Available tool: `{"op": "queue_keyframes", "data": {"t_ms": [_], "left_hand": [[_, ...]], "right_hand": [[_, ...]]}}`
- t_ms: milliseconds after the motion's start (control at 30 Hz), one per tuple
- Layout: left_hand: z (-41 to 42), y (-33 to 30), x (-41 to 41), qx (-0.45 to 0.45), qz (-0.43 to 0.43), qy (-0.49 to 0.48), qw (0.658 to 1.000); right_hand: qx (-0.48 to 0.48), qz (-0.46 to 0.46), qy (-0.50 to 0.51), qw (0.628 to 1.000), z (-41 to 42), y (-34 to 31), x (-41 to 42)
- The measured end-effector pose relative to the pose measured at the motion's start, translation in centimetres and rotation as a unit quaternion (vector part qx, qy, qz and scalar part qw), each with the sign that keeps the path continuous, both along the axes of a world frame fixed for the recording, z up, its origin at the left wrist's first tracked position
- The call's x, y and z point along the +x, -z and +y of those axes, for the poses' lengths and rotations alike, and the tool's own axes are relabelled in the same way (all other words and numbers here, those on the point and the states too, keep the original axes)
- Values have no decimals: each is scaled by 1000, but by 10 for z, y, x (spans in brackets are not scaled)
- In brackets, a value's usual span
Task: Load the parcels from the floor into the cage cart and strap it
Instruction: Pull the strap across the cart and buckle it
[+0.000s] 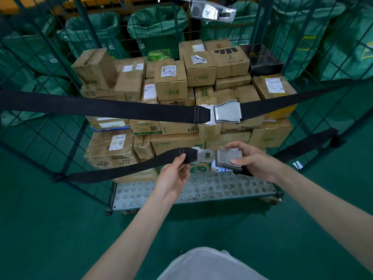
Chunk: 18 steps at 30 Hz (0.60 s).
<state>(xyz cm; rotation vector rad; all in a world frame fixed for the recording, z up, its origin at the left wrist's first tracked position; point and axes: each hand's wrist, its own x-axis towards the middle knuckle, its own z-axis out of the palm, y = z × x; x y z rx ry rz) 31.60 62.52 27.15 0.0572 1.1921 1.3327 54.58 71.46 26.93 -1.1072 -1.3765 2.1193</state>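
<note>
Before the cart, left hand (171,178) pinches strap (121,168), right hand (256,162) buckle (228,158).

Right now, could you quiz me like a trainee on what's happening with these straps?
1. True or false: the upper strap is already buckled.
2. What does the right hand hold: A) a box, B) the buckle, C) the cage wall?
3. Which part does the left hand bring to the buckle?

Key:
1. True.
2. B.
3. The lower strap end with the metal tongue, not yet inserted.
</note>
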Motion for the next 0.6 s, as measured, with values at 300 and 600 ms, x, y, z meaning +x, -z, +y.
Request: {"op": "queue_keyframes", "data": {"t_ms": [300,600], "left_hand": [[-8,1,2,22,2,1,1000],[1,5,8,22,-9,-28,999]], "right_hand": [[47,-21,-19,999,-5,-3,-4],[17,24,-17,999,-2,-3,4]]}}
